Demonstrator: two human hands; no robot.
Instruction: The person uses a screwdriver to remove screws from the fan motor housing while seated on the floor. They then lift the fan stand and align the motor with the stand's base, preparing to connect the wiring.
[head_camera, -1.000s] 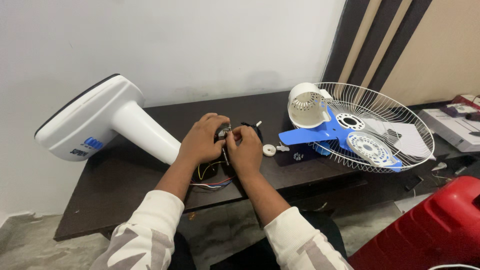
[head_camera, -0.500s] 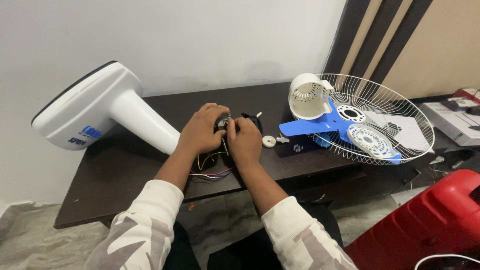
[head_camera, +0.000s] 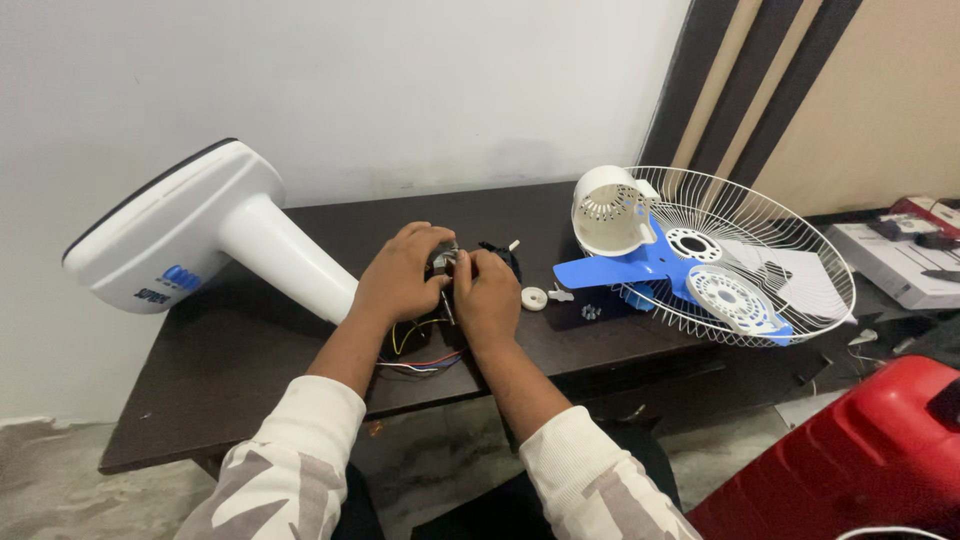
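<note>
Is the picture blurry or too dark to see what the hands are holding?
Head view: sharp and evenly lit, no strong glare. The left hand and right hand cover most of the small motor part, so it stays half hidden. The dark table swallows detail around the coloured wires.

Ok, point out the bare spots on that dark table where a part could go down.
Bare table lies left of the left hand, under the white fan base. A strip behind both hands, along the wall, is free. Right of the right hand it is crowded: white knob, blue blade, wire guard.
</note>
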